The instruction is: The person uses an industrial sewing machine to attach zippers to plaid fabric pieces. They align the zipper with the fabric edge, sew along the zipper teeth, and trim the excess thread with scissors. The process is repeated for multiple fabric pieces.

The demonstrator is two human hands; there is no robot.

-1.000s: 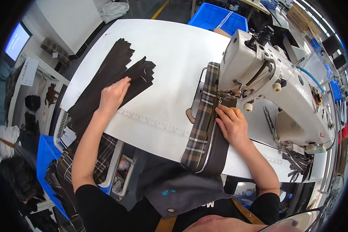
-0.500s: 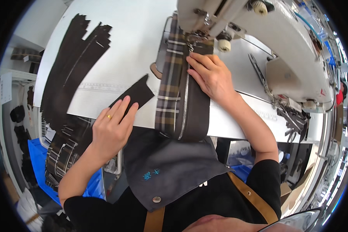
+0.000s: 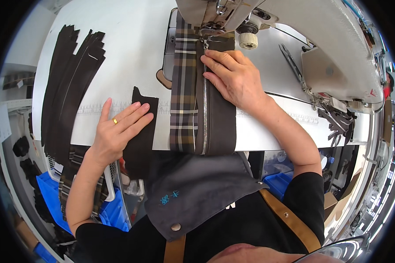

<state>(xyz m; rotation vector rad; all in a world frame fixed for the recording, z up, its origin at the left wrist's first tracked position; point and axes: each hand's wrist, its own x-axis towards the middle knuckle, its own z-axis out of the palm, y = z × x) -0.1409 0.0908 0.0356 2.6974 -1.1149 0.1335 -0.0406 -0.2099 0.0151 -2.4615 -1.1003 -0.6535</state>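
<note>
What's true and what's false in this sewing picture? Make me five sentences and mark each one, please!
1. The checked fabric lies left of the silver zipper. True.
2. The sewing machine is bright red. False: it is whitish.
3. The left hand touches a separate dark strip. True.
4. The right hand is up in the air. False: it rests on the cloth, fingertips at the zipper.
5. A gold-coloured ring is on the left hand. True.
</note>
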